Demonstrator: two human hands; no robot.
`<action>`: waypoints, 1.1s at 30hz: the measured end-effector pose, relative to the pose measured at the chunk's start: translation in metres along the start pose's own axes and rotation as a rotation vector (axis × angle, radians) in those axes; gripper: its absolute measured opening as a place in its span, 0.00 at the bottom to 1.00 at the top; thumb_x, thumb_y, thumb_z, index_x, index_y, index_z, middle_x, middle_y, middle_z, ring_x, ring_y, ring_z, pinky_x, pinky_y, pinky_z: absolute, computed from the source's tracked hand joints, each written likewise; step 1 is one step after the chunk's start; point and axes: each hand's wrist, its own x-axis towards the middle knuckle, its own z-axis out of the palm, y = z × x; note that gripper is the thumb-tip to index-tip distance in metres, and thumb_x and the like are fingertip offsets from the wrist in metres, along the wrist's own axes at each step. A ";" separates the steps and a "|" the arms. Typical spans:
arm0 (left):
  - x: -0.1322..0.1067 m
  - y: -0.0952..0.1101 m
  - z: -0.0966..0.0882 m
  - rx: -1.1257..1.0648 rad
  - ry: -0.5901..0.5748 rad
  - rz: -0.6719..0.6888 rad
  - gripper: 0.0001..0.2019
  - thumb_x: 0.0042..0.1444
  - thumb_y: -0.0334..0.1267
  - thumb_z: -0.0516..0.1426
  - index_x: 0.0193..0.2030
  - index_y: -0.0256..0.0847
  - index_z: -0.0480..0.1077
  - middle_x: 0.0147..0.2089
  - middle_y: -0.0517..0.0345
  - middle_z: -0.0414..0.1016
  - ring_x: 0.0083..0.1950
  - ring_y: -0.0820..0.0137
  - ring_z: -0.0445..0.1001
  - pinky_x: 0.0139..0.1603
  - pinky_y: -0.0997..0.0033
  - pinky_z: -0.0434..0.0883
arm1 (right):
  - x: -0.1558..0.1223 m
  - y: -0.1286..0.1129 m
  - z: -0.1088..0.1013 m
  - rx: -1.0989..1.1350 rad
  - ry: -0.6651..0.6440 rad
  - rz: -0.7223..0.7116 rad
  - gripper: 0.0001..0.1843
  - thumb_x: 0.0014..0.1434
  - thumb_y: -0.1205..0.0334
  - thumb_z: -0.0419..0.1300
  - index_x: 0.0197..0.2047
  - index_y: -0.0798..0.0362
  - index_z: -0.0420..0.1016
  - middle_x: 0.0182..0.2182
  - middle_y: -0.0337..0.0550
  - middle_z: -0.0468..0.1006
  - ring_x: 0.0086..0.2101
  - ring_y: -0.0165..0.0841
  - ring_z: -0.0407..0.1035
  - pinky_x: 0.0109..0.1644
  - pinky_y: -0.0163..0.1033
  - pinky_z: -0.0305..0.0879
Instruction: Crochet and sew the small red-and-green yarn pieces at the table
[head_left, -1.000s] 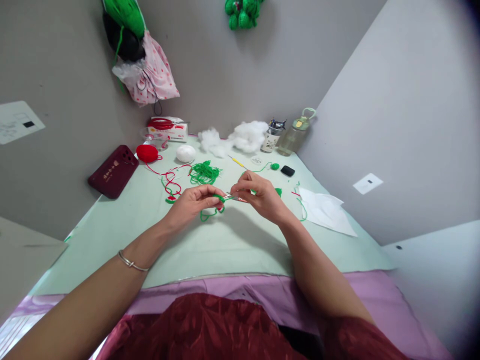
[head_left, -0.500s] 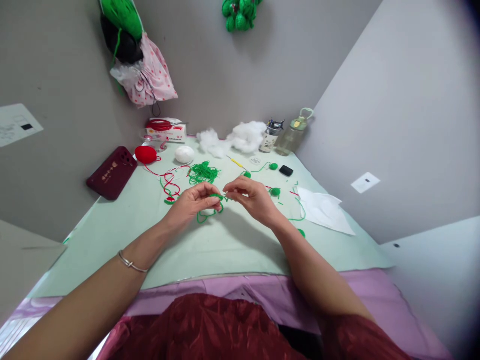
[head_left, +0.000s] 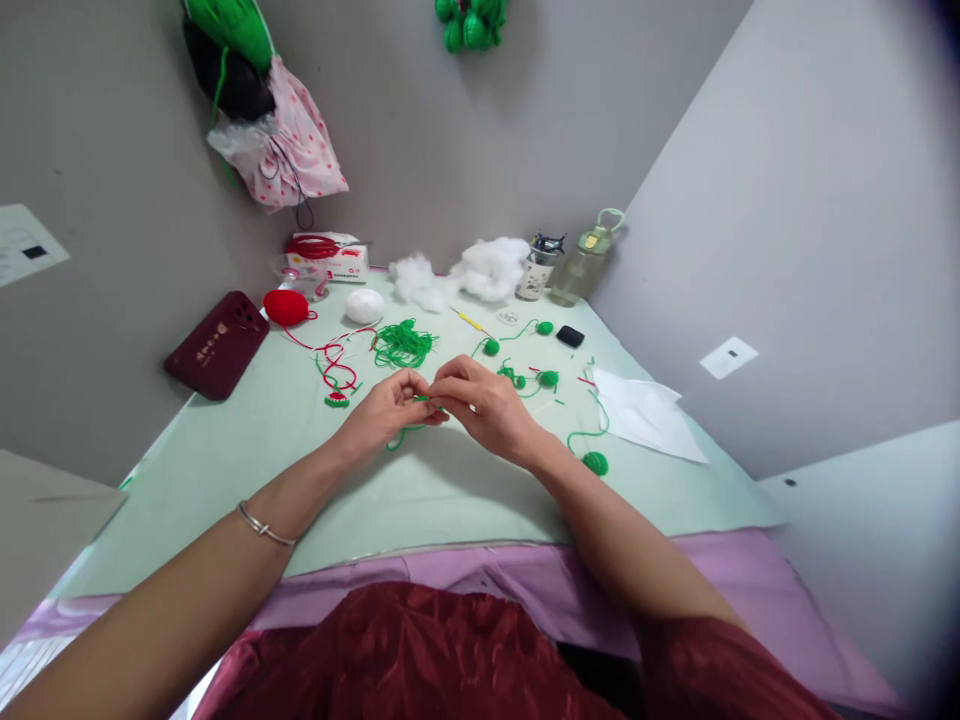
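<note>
In the head view my left hand (head_left: 382,415) is closed in a pinch on a small green crochet piece (head_left: 422,399), of which only a sliver shows between the fingers. My right hand (head_left: 487,408) meets it from the right, thumb and fingertips pressed together at the piece; what they grip is hidden. Below my left fingers hangs a loop of green yarn (head_left: 399,438). Beyond the hands lies a loose heap of green yarn (head_left: 403,345). A small red and green crochet piece (head_left: 337,398) rests left of my left hand.
Red yarn (head_left: 286,307), a white ball (head_left: 364,307), white stuffing (head_left: 491,270) and a yellow-handled crochet hook (head_left: 471,321) lie farther back. Small green balls (head_left: 595,463) and white paper (head_left: 649,415) are at right. A bottle (head_left: 581,265) stands behind; a phone (head_left: 217,345) sits left.
My right hand has moved left, its fingertips now against my left fingers. The green piece is more covered than before. The whole view has shifted slightly.
</note>
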 end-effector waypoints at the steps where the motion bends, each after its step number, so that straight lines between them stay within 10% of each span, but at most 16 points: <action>1: 0.000 0.000 0.000 0.001 0.001 0.004 0.17 0.49 0.42 0.69 0.35 0.38 0.67 0.36 0.60 0.74 0.39 0.69 0.78 0.48 0.64 0.74 | -0.001 -0.001 0.002 0.003 0.027 -0.008 0.11 0.68 0.66 0.53 0.40 0.50 0.77 0.42 0.46 0.75 0.36 0.29 0.71 0.38 0.34 0.65; 16: 0.001 0.002 -0.004 -0.010 -0.012 -0.032 0.11 0.51 0.37 0.66 0.33 0.39 0.67 0.31 0.62 0.72 0.31 0.72 0.75 0.39 0.67 0.74 | 0.002 -0.015 0.010 0.064 0.180 -0.066 0.11 0.69 0.66 0.51 0.40 0.50 0.75 0.40 0.46 0.74 0.39 0.31 0.71 0.42 0.35 0.67; 28: 0.001 -0.003 0.000 0.077 -0.106 0.024 0.11 0.52 0.37 0.65 0.33 0.38 0.67 0.37 0.54 0.78 0.43 0.65 0.78 0.44 0.65 0.72 | 0.011 -0.007 0.004 1.001 -0.047 0.514 0.14 0.63 0.49 0.60 0.38 0.51 0.65 0.20 0.31 0.68 0.20 0.24 0.60 0.23 0.30 0.53; 33: 0.003 -0.002 -0.002 0.219 0.006 0.029 0.10 0.49 0.36 0.65 0.33 0.39 0.67 0.32 0.60 0.75 0.31 0.72 0.74 0.36 0.70 0.68 | 0.015 -0.009 -0.013 1.122 0.166 0.539 0.14 0.57 0.53 0.67 0.36 0.52 0.68 0.18 0.27 0.58 0.19 0.22 0.50 0.24 0.30 0.48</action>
